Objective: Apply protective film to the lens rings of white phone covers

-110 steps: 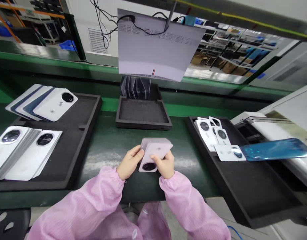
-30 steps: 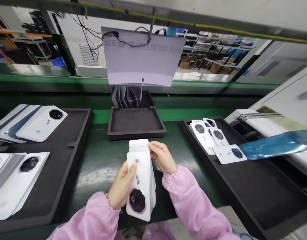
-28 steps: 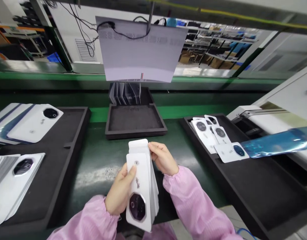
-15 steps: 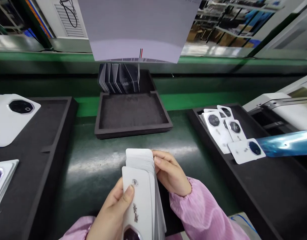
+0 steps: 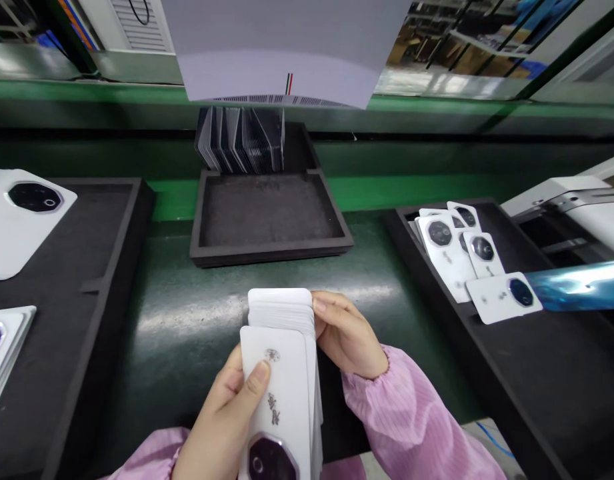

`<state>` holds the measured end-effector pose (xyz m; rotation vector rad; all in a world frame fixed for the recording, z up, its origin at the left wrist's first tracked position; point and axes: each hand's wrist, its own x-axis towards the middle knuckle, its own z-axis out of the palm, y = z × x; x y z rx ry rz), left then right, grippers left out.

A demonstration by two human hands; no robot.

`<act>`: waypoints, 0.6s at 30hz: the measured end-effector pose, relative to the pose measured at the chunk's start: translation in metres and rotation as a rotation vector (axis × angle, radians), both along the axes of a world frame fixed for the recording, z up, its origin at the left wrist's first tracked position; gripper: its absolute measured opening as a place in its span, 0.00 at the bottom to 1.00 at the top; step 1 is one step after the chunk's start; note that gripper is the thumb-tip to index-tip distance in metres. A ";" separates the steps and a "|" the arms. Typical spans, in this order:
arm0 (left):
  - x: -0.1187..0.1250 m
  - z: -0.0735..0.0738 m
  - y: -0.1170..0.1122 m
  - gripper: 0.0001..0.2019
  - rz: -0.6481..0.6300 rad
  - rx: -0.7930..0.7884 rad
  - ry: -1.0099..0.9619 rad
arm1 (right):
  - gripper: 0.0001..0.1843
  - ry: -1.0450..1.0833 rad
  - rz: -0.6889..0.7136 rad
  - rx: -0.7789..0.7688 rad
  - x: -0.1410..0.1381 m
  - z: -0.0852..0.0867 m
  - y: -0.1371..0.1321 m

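Observation:
My left hand (image 5: 229, 407) grips a thick stack of white phone-shaped cards (image 5: 284, 393), its thumb pressed on the front one. That front card carries small dark print and a black camera-like shape at its lower end. Behind it, the other cards step upward, so their rounded top edges show as a fan. At the upper right edge of this fan, my right hand (image 5: 349, 333) pinches the rear cards between thumb and fingers. Some fingers of both hands are hidden behind the stack.
Black trays stand on the left (image 5: 101, 267) and right (image 5: 527, 387), holding similar white cards (image 5: 444, 253). Ahead, a smaller black tray (image 5: 271, 252) sits before a row of dark upright sheets (image 5: 241, 140). Above hangs a white printed sheet (image 5: 287, 47). Blue film (image 5: 581, 287) lies right.
The stack has tilted slightly toward me, showing more of the front card's camera shape. Both hands keep their hold while the whole view has shifted a little.

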<state>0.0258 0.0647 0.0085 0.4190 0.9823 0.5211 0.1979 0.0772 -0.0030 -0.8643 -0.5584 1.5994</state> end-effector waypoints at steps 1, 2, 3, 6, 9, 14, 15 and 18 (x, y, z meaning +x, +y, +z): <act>0.000 0.000 0.000 0.24 0.004 -0.001 0.001 | 0.11 0.011 0.002 -0.004 0.000 0.000 0.000; 0.000 0.000 0.000 0.24 0.009 -0.005 0.003 | 0.11 0.017 0.002 -0.007 0.000 0.000 0.001; 0.001 0.001 -0.001 0.24 0.016 -0.008 0.006 | 0.11 0.019 0.003 -0.009 0.000 0.000 0.001; 0.002 0.002 -0.002 0.23 0.037 -0.009 0.022 | 0.11 0.018 0.019 -0.009 0.000 -0.002 0.001; 0.003 0.003 -0.001 0.22 0.046 -0.009 0.020 | 0.10 0.018 0.019 -0.009 0.000 -0.005 0.001; 0.000 0.000 0.001 0.19 0.155 0.084 0.060 | 0.16 -0.350 0.079 0.174 -0.005 -0.009 -0.003; -0.002 -0.003 0.001 0.18 0.219 0.187 0.102 | 0.18 -0.497 0.127 0.265 -0.007 -0.009 -0.005; -0.010 -0.013 0.001 0.13 0.426 0.657 0.315 | 0.26 -0.879 0.208 0.535 -0.018 -0.009 -0.011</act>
